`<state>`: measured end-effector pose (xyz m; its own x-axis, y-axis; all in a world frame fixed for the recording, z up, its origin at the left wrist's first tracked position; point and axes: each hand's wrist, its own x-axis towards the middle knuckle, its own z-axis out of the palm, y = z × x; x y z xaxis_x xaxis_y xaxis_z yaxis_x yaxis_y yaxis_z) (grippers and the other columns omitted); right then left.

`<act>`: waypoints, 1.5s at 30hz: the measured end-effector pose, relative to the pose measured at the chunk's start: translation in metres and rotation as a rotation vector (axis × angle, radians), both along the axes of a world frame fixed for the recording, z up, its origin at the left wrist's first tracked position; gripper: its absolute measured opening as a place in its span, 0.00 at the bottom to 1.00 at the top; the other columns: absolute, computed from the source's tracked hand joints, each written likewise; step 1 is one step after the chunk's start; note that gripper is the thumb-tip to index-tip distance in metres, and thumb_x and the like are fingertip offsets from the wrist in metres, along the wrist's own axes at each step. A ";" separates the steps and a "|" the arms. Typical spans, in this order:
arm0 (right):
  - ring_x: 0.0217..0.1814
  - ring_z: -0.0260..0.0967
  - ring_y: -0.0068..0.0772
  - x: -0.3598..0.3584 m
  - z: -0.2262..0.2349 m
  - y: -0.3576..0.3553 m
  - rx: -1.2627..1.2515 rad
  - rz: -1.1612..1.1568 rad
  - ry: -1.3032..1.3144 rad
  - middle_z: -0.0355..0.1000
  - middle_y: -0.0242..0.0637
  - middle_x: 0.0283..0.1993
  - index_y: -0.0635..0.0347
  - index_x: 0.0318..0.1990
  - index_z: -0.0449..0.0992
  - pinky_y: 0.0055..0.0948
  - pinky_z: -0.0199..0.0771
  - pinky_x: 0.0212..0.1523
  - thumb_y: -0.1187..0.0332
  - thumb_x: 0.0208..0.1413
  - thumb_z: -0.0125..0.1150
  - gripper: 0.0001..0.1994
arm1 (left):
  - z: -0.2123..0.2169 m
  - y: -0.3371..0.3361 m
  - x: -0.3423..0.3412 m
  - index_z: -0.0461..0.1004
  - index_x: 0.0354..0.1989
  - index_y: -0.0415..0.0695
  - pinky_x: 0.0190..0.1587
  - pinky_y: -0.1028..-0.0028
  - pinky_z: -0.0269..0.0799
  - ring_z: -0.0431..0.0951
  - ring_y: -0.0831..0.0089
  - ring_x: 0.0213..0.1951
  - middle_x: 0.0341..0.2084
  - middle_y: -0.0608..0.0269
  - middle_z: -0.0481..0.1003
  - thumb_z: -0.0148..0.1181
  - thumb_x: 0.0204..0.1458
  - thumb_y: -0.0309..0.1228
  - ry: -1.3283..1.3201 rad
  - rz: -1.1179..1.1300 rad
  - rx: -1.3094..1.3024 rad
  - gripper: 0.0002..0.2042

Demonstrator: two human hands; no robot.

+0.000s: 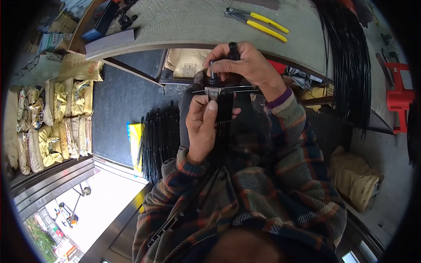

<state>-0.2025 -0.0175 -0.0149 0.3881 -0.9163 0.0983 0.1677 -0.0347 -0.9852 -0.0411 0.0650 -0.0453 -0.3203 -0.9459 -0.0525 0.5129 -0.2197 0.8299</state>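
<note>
My left hand [202, 127] is closed round a flat bundle of thin black strips [225, 109], thumb on top, just above my lap. The strips lie side by side, and a thin metal rod [241, 91] crosses their upper end. Above it, my right hand [245, 65] has its fingers curled round a small black part with a ribbed round end [233, 49]. A short metal shaft with a dark tip [213, 79] shows below the right thumb, close to the rod. My fingers hide how these parts join, so their kind cannot be told.
Yellow-handled pliers [263, 25] lie on the grey worktable [188, 26]. Long black strands [348, 61] hang off its right side; more black strands [160, 136] stand at my left. Packed bags [55, 122] fill a far-left rack. A red stool [398, 96] and brown sack [356, 175] are right.
</note>
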 end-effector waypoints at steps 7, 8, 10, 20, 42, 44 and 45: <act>0.24 0.64 0.14 0.008 0.001 0.006 0.016 0.033 -0.020 0.69 0.29 0.26 0.63 0.33 0.74 0.13 0.65 0.25 0.68 0.47 0.63 0.09 | 0.003 0.017 -0.005 0.58 0.46 0.37 0.40 0.71 0.74 0.77 0.65 0.36 0.37 0.52 0.72 0.43 0.57 0.24 0.054 0.135 -0.108 0.10; 0.24 0.63 0.14 0.010 0.001 0.006 0.008 0.043 -0.015 0.68 0.28 0.25 0.63 0.32 0.73 0.13 0.65 0.25 0.68 0.46 0.63 0.09 | 0.004 0.018 -0.003 0.56 0.48 0.36 0.40 0.71 0.74 0.77 0.64 0.36 0.37 0.51 0.72 0.43 0.57 0.24 0.042 0.121 -0.090 0.12; 0.24 0.63 0.14 0.013 0.003 0.007 0.000 0.051 -0.011 0.68 0.27 0.25 0.62 0.30 0.73 0.13 0.64 0.25 0.67 0.46 0.64 0.09 | 0.004 0.021 -0.002 0.54 0.51 0.36 0.40 0.70 0.74 0.77 0.63 0.36 0.38 0.49 0.72 0.43 0.57 0.23 0.029 0.106 -0.072 0.15; 0.23 0.61 0.13 0.022 0.000 0.006 -0.017 0.061 -0.002 0.66 0.27 0.24 0.59 0.26 0.69 0.13 0.62 0.23 0.65 0.44 0.65 0.11 | 0.003 0.024 -0.004 0.50 0.55 0.38 0.38 0.67 0.76 0.77 0.59 0.34 0.40 0.38 0.70 0.45 0.56 0.26 -0.006 0.135 -0.077 0.19; 0.19 0.57 0.13 0.030 -0.008 0.001 -0.009 0.045 0.008 0.63 0.24 0.21 0.56 0.15 0.60 0.14 0.56 0.18 0.70 0.43 0.65 0.16 | 0.004 0.012 -0.003 0.50 0.48 0.40 0.39 0.72 0.74 0.77 0.63 0.35 0.37 0.47 0.72 0.43 0.57 0.24 0.054 0.076 -0.001 0.13; 0.20 0.57 0.12 0.033 -0.017 -0.003 -0.115 0.028 -0.002 0.61 0.23 0.20 0.55 0.17 0.61 0.14 0.56 0.19 0.68 0.43 0.66 0.16 | 0.005 0.011 -0.005 0.51 0.47 0.40 0.38 0.72 0.74 0.77 0.63 0.34 0.36 0.47 0.72 0.43 0.57 0.24 0.063 0.099 -0.002 0.13; 0.20 0.57 0.11 0.034 -0.019 -0.004 -0.224 0.004 -0.013 0.59 0.22 0.19 0.55 0.18 0.62 0.14 0.56 0.20 0.66 0.42 0.68 0.16 | 0.005 0.011 -0.006 0.51 0.47 0.40 0.38 0.73 0.74 0.77 0.64 0.34 0.36 0.48 0.72 0.44 0.57 0.24 0.071 0.114 -0.006 0.12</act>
